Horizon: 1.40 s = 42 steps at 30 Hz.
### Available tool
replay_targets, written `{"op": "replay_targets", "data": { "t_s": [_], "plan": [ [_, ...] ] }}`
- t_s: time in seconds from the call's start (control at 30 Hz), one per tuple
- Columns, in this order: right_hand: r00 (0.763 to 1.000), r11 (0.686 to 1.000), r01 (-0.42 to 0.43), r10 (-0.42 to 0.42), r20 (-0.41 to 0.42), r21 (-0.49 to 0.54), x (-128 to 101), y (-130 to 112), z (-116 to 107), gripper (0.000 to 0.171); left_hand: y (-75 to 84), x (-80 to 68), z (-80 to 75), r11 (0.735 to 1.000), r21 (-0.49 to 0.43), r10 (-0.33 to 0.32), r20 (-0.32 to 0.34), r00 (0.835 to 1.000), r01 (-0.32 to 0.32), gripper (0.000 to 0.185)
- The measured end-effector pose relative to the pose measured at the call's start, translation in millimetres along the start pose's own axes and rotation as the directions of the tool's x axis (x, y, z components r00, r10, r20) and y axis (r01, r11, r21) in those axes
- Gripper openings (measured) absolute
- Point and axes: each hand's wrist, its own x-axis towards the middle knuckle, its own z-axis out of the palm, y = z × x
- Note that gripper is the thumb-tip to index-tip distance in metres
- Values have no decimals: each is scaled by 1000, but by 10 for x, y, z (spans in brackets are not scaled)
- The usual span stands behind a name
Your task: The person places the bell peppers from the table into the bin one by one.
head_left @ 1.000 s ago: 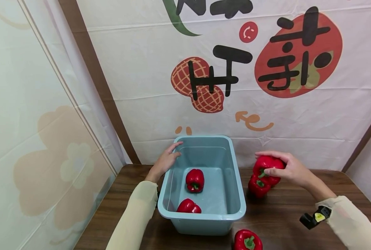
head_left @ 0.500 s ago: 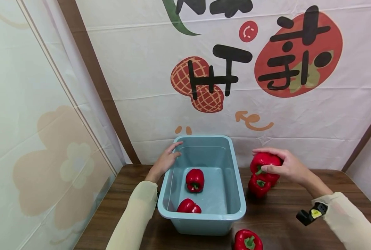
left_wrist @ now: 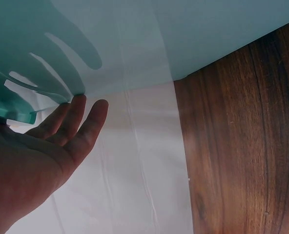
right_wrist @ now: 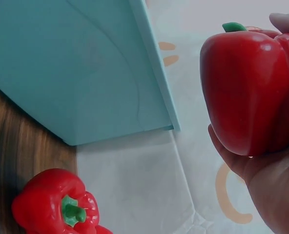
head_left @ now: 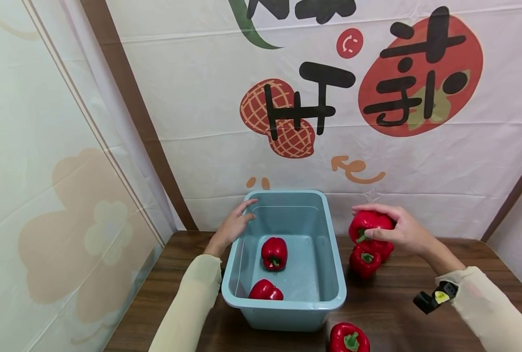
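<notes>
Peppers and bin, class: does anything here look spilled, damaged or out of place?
Nothing stands out. The blue bin sits upright with two peppers inside; the right hand holds a whole red pepper, and the pepper by the bin looks intact.

Staged market-stall set — printed fabric backdrop [head_left: 375,122] with fruit cartoons, wooden table [head_left: 388,303], plastic tub [head_left: 283,300].

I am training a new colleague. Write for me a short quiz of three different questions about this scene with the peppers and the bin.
1. True or false: the right hand grips a red pepper above the table.
2. How many peppers lie inside the blue bin?
3. The left hand rests on: A) a pepper, B) the bin's rim, C) the table.

Key: 1 true; 2 two, the far one and the near one; 3 B.
</notes>
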Motion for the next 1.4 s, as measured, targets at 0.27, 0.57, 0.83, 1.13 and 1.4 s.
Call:
{"op": "replay_targets", "data": {
  "t_s": [0.27,0.57,0.83,1.13,1.4],
  "plan": [
    [1000,1000,21,-21,3,1,70,-39,17,55,27,-5,-18,1000,-13,-8,13,1000,8,52],
    [1000,1000,26,-26,4,8,135,-69,41,54,5,19,-14,1000,-4,-5,-3,1000,5,50],
    [1000,1000,22,-22,8,-1,186,-78,71,53,21,33,-27,1000,-11,-18,15,1000,18,51],
    [999,999,39,-39,27,4,250,-91,133,54,45,34,-23,999,8,-36,23,999,36,52],
    [999,999,30,-31,43,27,310,-94,206,56,-17,23,8,1000,16,-1,-16,1000,2,49]
  ]
}}
